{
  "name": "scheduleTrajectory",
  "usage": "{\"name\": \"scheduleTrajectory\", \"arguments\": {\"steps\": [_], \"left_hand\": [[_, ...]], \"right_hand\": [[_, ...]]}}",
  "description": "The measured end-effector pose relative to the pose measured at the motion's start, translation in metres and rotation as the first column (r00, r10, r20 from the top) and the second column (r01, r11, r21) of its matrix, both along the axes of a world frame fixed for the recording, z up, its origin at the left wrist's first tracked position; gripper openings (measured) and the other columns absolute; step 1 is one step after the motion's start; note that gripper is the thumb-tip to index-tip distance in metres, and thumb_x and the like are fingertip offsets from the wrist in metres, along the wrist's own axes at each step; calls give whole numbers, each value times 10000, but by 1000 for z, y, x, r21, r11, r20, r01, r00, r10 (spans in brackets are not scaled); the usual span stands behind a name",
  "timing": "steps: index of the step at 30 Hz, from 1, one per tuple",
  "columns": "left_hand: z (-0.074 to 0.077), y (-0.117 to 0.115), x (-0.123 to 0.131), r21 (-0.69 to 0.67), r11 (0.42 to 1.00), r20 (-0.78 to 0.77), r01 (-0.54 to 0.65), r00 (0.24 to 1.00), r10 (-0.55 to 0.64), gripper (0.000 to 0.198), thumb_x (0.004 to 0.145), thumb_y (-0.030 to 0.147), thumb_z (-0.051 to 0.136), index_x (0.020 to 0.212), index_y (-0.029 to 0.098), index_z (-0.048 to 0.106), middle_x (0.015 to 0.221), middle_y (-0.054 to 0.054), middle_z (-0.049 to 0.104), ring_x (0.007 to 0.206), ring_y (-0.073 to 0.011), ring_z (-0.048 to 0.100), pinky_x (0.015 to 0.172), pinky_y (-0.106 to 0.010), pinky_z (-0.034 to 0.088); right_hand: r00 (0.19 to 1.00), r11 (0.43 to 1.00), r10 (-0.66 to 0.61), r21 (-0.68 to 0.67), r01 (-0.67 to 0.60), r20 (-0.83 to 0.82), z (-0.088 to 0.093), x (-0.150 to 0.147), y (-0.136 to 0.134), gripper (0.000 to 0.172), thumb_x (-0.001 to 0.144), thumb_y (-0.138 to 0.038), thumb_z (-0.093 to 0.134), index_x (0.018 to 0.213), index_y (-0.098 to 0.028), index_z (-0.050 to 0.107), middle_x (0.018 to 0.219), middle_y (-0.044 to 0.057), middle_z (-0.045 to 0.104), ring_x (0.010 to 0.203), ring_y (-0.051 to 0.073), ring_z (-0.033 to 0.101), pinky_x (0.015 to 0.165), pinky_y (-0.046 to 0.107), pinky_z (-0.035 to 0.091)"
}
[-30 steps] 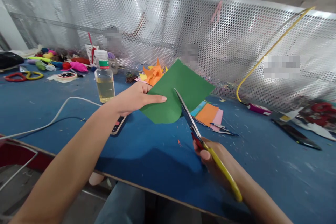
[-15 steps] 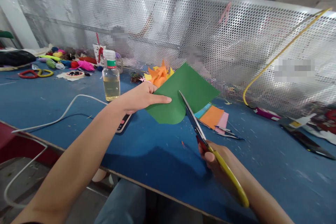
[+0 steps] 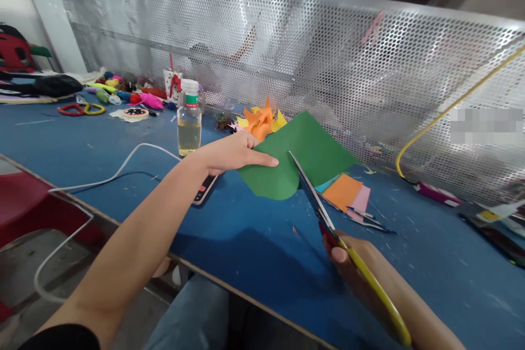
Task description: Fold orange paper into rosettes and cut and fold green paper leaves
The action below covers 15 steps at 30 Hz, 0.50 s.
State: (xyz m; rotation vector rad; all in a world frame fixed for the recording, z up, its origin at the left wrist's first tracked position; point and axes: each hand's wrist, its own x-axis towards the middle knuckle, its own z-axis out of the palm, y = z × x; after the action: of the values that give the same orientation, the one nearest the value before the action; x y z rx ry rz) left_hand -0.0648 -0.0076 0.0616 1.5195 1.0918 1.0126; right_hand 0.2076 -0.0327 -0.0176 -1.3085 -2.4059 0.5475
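Perforated metal panel (image 3: pixel 164 16), standing along the far edge of a blue tabletop (image 3: pixel 98 142). Left hand (image 3: pixel 233 152): fingers pinching the left side of a green paper sheet (image 3: pixel 320 145), thumb flat on its face. Sheet held tilted above the middle of the tabletop, lower margin rounded. Right hand (image 3: pixel 365 246), nearer the front edge: fingers curled round the yellow-handled scissors (image 3: pixel 328 221), one blade across the sheet's face; second blade largely hidden.

Next outward: phone (image 3: pixel 205 190), partly beneath the left wrist; orange paper cut-outs (image 3: pixel 261 120), behind the left hand toward the far edge; orange paper (image 3: pixel 342 191) atop other coloured sheets, right of the green one; pens (image 3: pixel 373 222) just beside these.

Further: capped bottle (image 3: pixel 189 128) of yellowish liquid, upright; white cable (image 3: pixel 143 145), running over the front edge at left; coloured bundles (image 3: pixel 151 100), toward the far left corner.
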Motion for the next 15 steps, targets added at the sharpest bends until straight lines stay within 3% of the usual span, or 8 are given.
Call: {"name": "scheduleTrajectory", "arguments": {"steps": [2,15], "left_hand": [[0,1,-3,-38,996,-62,86,994,-88,194,671,311,704,770,144,721,842,-104,733,675,-188,694,601,-253,548],[3,0,-8,-108,988,-61,112,991,-119,151,679,272,699,737,133,717,802,-105,732,655,-192,694,651,-274,559]], "right_hand": [[1000,1000,7,4,-7,-5,0,0,0,647,678,-843,103,546,-240,299,476,8,432,418,142,395,397,270,234],[999,999,32,-31,-32,-12,1,3,-2,633,696,-830,144,548,-230,278,509,-2,397,455,126,343,446,280,209]]}}
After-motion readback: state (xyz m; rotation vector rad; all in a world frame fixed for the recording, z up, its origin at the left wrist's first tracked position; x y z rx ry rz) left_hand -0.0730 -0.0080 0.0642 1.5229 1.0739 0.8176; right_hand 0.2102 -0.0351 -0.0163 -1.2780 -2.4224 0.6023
